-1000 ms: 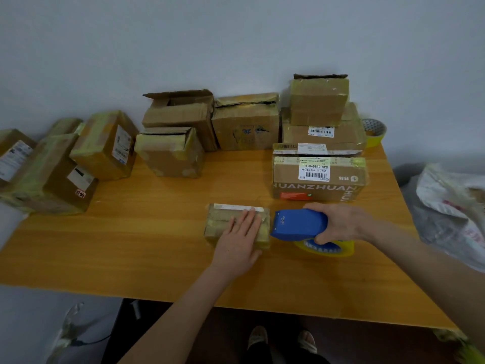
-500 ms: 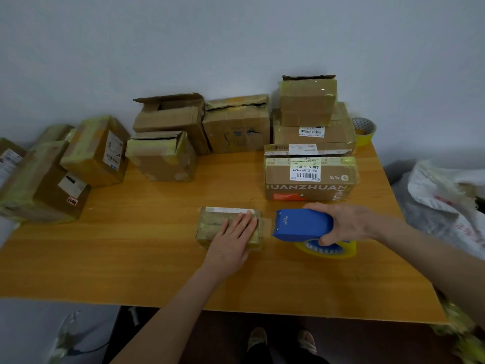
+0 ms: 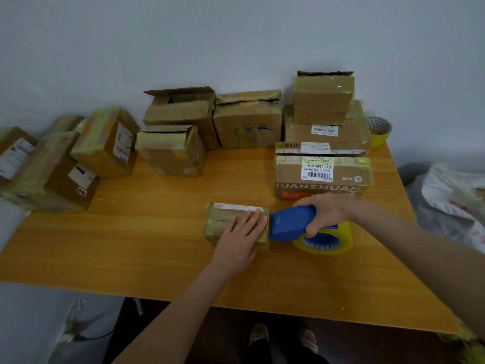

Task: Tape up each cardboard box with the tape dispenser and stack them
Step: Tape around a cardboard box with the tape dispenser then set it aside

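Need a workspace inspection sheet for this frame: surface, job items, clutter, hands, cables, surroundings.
Surface: wooden table, boxes along its back and left.
Job's things: small box near the front; tape dispenser, blue, at its right end; stacked boxes at right rear; open-flapped box at the back; left boxes lying tilted.
Clutter: spare tape roll at the back right corner.
Grippers: left hand flat on the small box, fingers straight; right hand grips the tape dispenser.
Cables: dark cord on the floor, lower left; ends not visible.
Surroundings: plain wall; white bag at right; feet below the table edge.
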Demonstrator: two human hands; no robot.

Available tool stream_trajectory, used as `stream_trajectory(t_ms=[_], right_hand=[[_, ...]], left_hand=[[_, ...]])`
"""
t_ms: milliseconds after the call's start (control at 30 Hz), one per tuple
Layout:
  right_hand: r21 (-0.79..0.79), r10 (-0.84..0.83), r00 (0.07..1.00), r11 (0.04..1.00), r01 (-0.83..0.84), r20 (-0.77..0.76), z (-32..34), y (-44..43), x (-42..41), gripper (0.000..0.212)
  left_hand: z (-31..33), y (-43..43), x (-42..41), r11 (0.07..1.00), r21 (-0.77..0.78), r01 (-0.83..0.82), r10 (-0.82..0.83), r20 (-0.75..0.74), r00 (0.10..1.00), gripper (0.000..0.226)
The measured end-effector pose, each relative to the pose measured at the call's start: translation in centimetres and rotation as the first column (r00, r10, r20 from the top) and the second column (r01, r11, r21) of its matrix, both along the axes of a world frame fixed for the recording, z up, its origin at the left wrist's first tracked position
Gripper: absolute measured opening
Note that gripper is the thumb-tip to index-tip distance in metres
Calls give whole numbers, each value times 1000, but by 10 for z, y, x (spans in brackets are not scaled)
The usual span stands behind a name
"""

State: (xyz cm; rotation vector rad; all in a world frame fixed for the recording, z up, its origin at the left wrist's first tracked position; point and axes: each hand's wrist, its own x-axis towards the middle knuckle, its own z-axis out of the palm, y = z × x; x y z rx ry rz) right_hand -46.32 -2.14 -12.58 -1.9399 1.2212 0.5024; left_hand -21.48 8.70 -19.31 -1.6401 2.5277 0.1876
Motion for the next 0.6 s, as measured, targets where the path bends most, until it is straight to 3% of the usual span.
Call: stream_trajectory(t_ms=[167,333,467,600], right_hand=[[-1,-175,985,985,175,15,-11,12,-5,80],[83,-377,901,926,368,213,-4,15,-20,57],[47,-448,850,890,454,277,5,18,-23,57],[142,-613,719,784,604,328,-8,32,-33,58]], left_hand=[[-1,2,0,1000,5,5,-5,-6,1000,75],[-2,-1,0,1000,25,-10,10,-17,1000,81],[1,0,-6,997,52,-55,59,-68,996,80],[9,0,-9,989,60,-134,146,-275,950,66]])
